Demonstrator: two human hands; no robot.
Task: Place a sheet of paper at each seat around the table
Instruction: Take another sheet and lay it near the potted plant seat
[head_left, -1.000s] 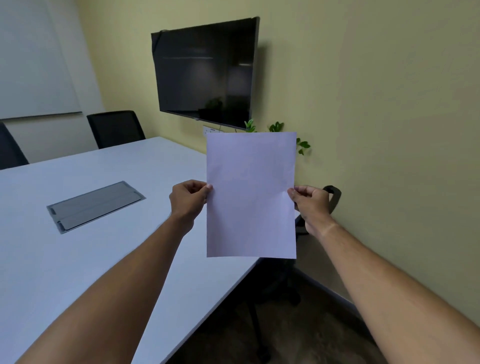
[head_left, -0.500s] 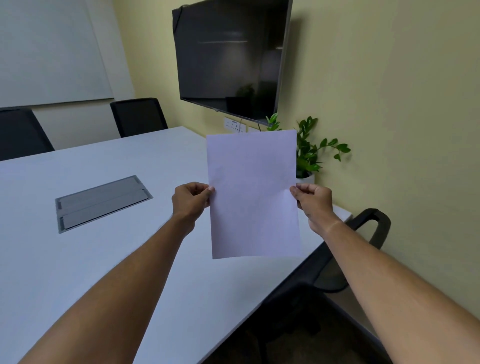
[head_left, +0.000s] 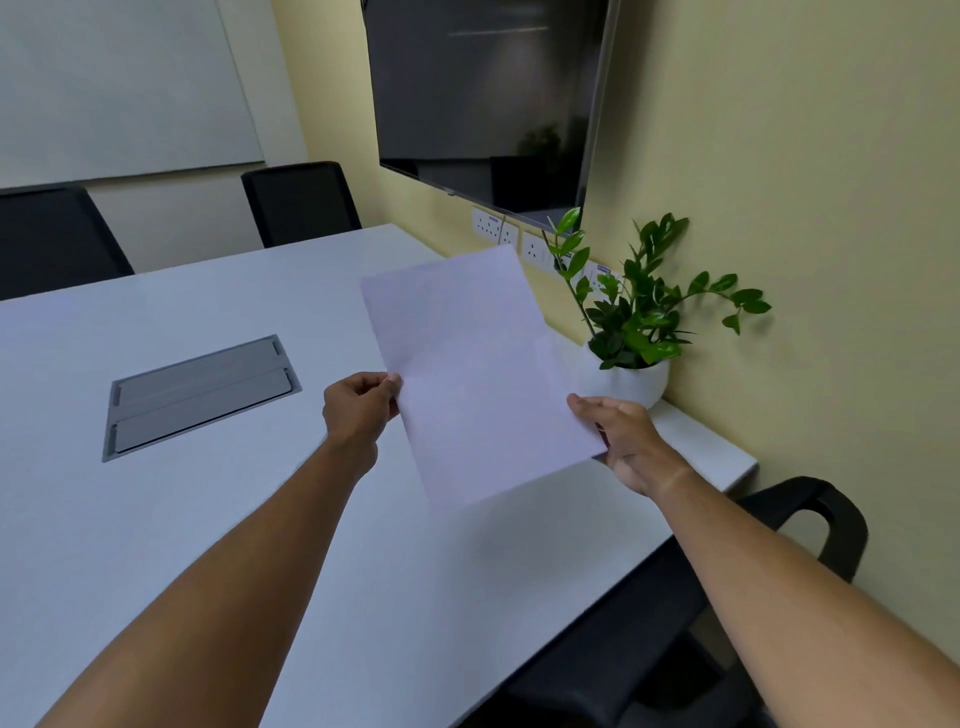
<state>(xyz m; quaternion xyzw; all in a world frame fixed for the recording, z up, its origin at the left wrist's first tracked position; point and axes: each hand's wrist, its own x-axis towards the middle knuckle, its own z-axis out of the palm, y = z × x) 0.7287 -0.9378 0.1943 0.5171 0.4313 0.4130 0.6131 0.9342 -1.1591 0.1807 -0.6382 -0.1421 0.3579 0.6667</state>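
I hold one white sheet of paper (head_left: 478, 374) over the right part of the white table (head_left: 156, 519). My left hand (head_left: 358, 410) pinches its left edge and my right hand (head_left: 623, 441) grips its lower right corner from beneath. The sheet tilts away from me, nearly flat, a little above the tabletop. A black chair (head_left: 675, 623) is tucked under the table's right edge, below my right forearm.
A potted green plant (head_left: 634, 332) in a white pot stands at the table's far right corner, just beyond the sheet. A grey cable hatch (head_left: 200, 395) is set into the tabletop. Two black chairs (head_left: 301, 202) stand at the far side. A dark screen (head_left: 483, 98) hangs on the yellow wall.
The sheet has tipped from upright to nearly flat and come down toward the table. The view has shifted forward, so the plant and the chair at the right show fully.
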